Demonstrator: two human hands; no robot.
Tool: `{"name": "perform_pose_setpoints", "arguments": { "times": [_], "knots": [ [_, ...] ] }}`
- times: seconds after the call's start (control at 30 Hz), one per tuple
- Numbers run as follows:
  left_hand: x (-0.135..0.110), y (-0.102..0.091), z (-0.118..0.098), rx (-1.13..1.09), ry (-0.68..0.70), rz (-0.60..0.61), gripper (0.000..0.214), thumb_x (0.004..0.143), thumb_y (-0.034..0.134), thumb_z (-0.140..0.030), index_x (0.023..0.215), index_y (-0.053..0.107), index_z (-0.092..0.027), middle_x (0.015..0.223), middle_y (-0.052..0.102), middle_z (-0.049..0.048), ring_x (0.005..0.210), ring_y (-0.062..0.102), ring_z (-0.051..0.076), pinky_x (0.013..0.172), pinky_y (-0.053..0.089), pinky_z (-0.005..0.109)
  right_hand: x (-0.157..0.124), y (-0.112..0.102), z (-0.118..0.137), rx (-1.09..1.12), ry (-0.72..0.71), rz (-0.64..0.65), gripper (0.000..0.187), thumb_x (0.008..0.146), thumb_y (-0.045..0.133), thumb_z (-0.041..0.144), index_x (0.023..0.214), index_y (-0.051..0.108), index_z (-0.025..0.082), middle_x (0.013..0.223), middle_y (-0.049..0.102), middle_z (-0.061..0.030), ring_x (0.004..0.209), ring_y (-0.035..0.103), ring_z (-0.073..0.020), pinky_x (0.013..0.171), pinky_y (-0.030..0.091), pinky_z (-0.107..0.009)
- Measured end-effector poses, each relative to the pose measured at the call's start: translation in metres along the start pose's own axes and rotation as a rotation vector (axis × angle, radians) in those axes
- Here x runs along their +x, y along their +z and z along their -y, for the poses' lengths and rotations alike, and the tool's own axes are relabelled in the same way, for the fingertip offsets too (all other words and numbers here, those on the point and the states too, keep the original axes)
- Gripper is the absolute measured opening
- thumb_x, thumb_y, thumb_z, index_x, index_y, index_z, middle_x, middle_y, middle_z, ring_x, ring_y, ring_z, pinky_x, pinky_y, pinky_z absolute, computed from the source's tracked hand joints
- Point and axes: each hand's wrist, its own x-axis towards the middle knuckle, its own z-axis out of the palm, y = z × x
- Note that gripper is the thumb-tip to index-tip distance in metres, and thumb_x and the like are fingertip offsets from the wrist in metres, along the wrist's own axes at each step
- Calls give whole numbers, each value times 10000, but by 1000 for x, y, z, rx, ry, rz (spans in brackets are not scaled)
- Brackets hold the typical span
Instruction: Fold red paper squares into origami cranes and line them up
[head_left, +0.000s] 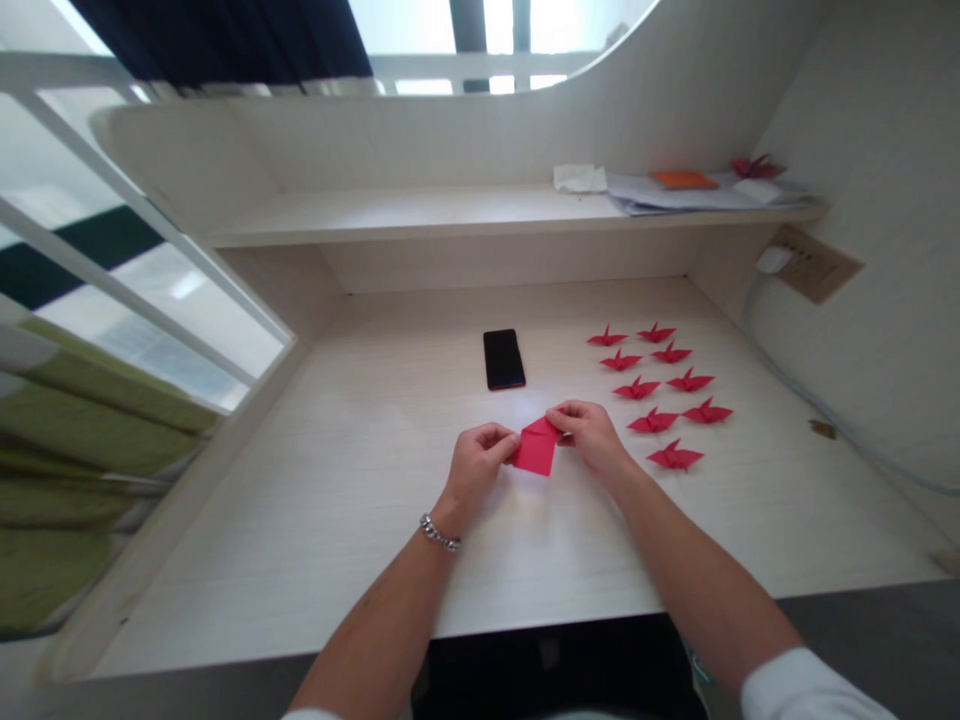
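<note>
A folded piece of red paper (537, 449) is held just above the pale wooden desk (360, 470), near its middle. My left hand (480, 462) pinches the paper's left edge; a metal bracelet sits on that wrist. My right hand (589, 432) pinches its upper right corner. Both hands have their fingers closed on the paper. To the right lie several finished red paper cranes (660, 390) in two slanted rows.
A black phone (503, 358) lies face down behind the hands. The shelf (450, 215) above carries papers, an orange pad (682, 180) and another red crane (757, 166). A wall socket (814, 263) with a white cable is at the right. A bed rail stands at the left.
</note>
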Motion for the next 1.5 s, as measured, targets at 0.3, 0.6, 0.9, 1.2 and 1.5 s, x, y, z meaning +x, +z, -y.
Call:
{"name": "perform_pose_setpoints", "arguments": {
  "times": [0.3,0.6,0.9,1.2,1.5],
  "knots": [
    [-2,4,-2,-92,214,16,257,667,752,-246,915,735,-180,1114,677,119,924,649,215,759,532,313,-12,8,3,219,274,262,289,611,797,356,716,639,139,620,626,-33,512,533,-103,491,426,-223],
    [4,-3,4,-141,-14,7,233,649,786,-301,807,729,-139,742,724,69,633,636,161,613,502,273,-6,4,3,-37,10,91,388,741,642,557,807,652,175,751,675,-36,612,594,-121,503,451,-210],
    [3,-4,6,-69,-58,75,263,708,736,-332,887,748,-140,793,728,86,644,618,151,575,472,243,-9,4,1,-176,-77,233,290,684,740,403,761,651,137,585,655,-10,512,595,-120,528,487,-247],
    [3,-4,5,-282,-110,38,190,630,754,-210,807,743,-143,728,705,59,642,633,157,593,510,264,-14,2,6,-93,-55,286,343,627,786,352,890,744,136,619,699,-44,535,646,-153,550,541,-289],
    [0,-4,-1,-98,25,58,124,676,721,-200,786,752,-151,769,727,63,698,654,164,672,524,266,-18,-1,14,-44,34,377,367,743,693,461,890,747,130,742,712,-82,676,665,-168,651,554,-303]
  ]
}}
